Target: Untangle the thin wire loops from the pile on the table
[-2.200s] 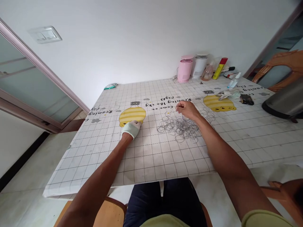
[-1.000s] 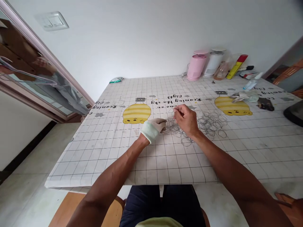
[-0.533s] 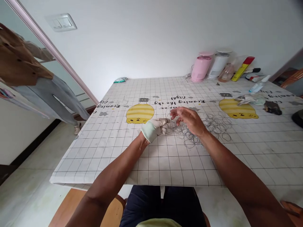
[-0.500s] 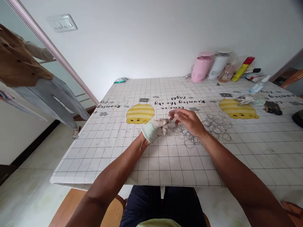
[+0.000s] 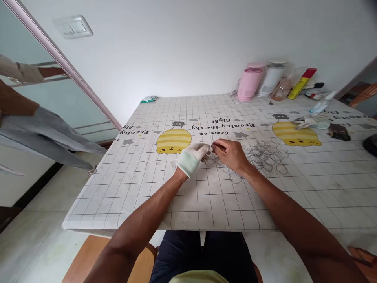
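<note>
Wire-thin loops [image 5: 265,155], dark and tangled, lie on a gridded tablecloth [image 5: 206,204] just under and to the right of the spot where two hands come together. The gloved left hand [image 5: 196,152] curls inward, thumb and fingers drawn close, its tips just beside those of the bare right hand [image 5: 231,154], whose thumb and forefinger bend toward each other. From where I stand, I cannot tell whether either pinch grasps a strand; anything there is too fine to make out. Some loops show beneath the fingertips, and the thickest part of the tangle spreads on the right hand's outer side.

Toward the seated worker, cloth runs from the grip to the near edge [image 5: 212,229], well apart, which both forearms cross. Left of the grip, a yellow bear print [image 5: 173,141] sits near the glove, and the grid carries on to the left edge; past it, a person in grey trousers [image 5: 50,133] stands by a glass door [image 5: 85,102]. Ahead of the fingertips, inverted lettering [image 5: 222,125] lies near, with cloth reaching back to the wall [image 5: 176,47]. Room narrows ahead and to the right, where crumpled pale fabric [image 5: 313,122], a clear bottle [image 5: 322,104] and a pink canister [image 5: 249,83] occupy the surface.
</note>
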`<state>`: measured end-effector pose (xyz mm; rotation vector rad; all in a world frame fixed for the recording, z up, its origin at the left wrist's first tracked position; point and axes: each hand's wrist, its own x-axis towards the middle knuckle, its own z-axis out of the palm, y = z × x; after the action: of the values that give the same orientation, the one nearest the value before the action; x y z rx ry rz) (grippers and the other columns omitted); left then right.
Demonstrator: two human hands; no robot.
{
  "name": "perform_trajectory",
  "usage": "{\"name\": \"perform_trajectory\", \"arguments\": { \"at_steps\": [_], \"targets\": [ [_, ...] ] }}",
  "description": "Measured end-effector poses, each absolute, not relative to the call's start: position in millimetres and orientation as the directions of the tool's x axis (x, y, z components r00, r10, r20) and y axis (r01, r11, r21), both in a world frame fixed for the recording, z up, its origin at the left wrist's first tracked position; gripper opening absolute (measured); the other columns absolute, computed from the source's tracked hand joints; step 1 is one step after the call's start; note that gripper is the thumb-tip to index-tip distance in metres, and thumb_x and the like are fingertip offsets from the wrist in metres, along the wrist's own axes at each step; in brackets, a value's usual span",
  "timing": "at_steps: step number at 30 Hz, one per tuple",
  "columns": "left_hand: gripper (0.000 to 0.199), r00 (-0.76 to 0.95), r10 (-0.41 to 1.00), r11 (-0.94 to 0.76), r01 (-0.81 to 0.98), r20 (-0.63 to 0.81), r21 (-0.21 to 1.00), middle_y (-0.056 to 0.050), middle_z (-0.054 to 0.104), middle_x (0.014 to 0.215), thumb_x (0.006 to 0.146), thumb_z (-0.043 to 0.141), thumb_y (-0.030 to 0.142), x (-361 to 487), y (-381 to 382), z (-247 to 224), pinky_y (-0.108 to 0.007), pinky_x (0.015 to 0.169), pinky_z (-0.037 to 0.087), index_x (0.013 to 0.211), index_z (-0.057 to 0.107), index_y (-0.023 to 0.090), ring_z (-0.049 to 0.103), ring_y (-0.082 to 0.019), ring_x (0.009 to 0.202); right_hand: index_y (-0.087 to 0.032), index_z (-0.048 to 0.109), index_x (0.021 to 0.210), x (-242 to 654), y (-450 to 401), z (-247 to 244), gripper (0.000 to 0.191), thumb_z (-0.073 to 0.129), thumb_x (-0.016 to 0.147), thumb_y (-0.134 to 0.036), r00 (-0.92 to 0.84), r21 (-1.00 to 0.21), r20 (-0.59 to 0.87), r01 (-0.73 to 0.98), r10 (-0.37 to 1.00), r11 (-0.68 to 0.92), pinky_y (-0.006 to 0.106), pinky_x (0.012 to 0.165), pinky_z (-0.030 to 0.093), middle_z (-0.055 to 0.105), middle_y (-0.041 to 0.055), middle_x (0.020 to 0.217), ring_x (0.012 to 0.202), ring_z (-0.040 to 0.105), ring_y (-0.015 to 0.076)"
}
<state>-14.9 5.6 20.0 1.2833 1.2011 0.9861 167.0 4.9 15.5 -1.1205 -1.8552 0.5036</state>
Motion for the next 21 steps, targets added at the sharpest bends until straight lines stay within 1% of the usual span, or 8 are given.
{"name": "perform_trajectory", "arguments": {
  "at_steps": [2,4,7,11,15,17,19,21],
  "targets": [
    [0.019,0.164,0.982,0.053,0.225,-0.091,0.973,-0.003,0.074,0.082,0.088,0.063,0.031,-13.4,4.3,21.5,-0.026,0.068,0.053,0.095,0.076,0.019,0.067,-0.016,0.072,-0.024,0.071,0.088,165.2,5.6,12.8,0.019,0.058,0.101,-0.030,-0.238,-0.637,0.519,0.533,0.821,0.557,0.033,0.060,0.046,0.070,0.0022,0.077,0.067,0.062,0.0181],
    [0.018,0.171,0.981,0.040,0.294,-0.093,0.955,-0.001,0.073,0.076,0.087,0.058,0.026,-12.9,5.1,20.9,-0.025,0.065,0.052,0.087,0.075,0.021,0.065,-0.014,0.066,-0.023,0.071,0.093,163.5,6.2,10.0,0.018,0.055,0.102,-0.026,-0.276,-0.587,0.547,0.547,0.790,0.597,0.034,0.067,0.049,0.072,0.0037,0.083,0.073,0.064,0.0195],
    [0.021,0.205,0.974,0.018,0.339,-0.093,0.941,0.000,0.071,0.073,0.086,0.054,0.024,-14.0,7.7,18.3,-0.024,0.060,0.050,0.071,0.068,0.022,0.063,-0.013,0.062,-0.024,0.071,0.103,161.6,7.2,4.7,0.019,0.052,0.102,-0.022,-0.314,-0.535,0.559,0.570,0.767,0.623,0.037,0.075,0.052,0.075,0.0064,0.095,0.084,0.068,0.0222],
    [0.022,0.199,0.973,0.043,0.348,-0.118,0.937,-0.001,0.069,0.069,0.085,0.056,0.025,-14.6,10.8,12.8,-0.024,0.057,0.048,0.065,0.064,0.022,0.063,-0.013,0.059,-0.024,0.069,0.107,158.3,7.5,-3.2,0.020,0.051,0.101,-0.018,-0.317,-0.474,0.583,0.615,0.748,0.630,0.039,0.078,0.053,0.075,0.0086,0.101,0.090,0.069,0.0244],
    [0.019,0.122,0.986,0.056,0.418,-0.117,0.907,-0.001,0.068,0.064,0.084,0.057,0.024,-15.1,12.3,7.2,-0.027,0.059,0.048,0.071,0.071,0.022,0.064,-0.016,0.056,-0.022,0.068,0.103,153.7,6.7,-8.4,0.021,0.049,0.099,-0.015,-0.297,-0.441,0.611,0.642,0.734,0.627,0.038,0.076,0.052,0.074,0.0092,0.096,0.086,0.069,0.0241],
    [0.018,0.050,0.994,0.068,0.443,-0.100,0.894,-0.001,0.070,0.064,0.083,0.058,0.024,-15.9,11.9,6.2,-0.029,0.063,0.050,0.083,0.075,0.022,0.065,-0.017,0.056,-0.022,0.067,0.102,152.5,6.9,-9.3,0.021,0.049,0.098,-0.013,-0.279,-0.429,0.622,0.661,0.732,0.616,0.037,0.073,0.052,0.074,0.0089,0.093,0.083,0.068,0.0236],
    [0.023,-0.035,0.996,0.087,0.449,-0.079,0.889,-0.002,0.072,0.067,0.082,0.059,0.023,-16.5,10.8,6.5,-0.030,0.067,0.051,0.095,0.077,0.021,0.066,-0.018,0.059,-0.022,0.067,0.101,152.5,7.4,-9.1,0.021,0.048,0.097,-0.013,-0.255,-0.424,0.633,0.675,0.731,0.603,0.036,0.071,0.052,0.073,0.0084,0.091,0.080,0.068,0.0229],
    [0.026,-0.097,0.994,0.094,0.469,-0.055,0.878,-0.003,0.073,0.071,0.082,0.060,0.023,-16.9,9.8,8.1,-0.030,0.071,0.052,0.101,0.077,0.021,0.068,-0.019,0.065,-0.021,0.067,0.101,153.8,8.2,-8.0,0.021,0.048,0.097,-0.013,-0.237,-0.431,0.639,0.678,0.732,0.595,0.036,0.070,0.052,0.073,0.0082,0.090,0.078,0.068,0.0223]
  ]
}}
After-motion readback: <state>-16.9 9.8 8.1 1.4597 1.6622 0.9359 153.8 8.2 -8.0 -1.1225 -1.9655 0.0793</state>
